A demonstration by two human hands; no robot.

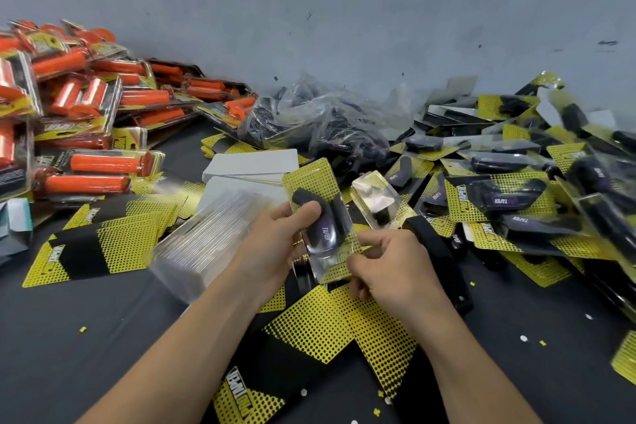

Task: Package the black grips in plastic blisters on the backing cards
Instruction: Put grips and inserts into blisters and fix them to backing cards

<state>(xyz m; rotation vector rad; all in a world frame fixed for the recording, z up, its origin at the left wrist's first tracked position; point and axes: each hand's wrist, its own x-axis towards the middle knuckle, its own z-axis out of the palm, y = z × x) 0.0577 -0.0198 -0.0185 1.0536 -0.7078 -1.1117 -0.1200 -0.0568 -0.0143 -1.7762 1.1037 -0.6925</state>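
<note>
Mid-unit: left hand grips a yellow-and-black dotted backing card, thumb pressed on the clear plastic blister over a black rubber grip. Right hand, fingers curled, pinches the pack's lower edge. Looks like it's closing the bottom, but can't tell if it's seated. The pack is held just above the dark table, centre. Done: a big heap of finished black-grip packs on the right. Left: the clear bag of loose black grips by the wall looks far from empty, plus a thick stack of empty clear blisters and scattered flat cards. Well along, plenty remaining.
</note>
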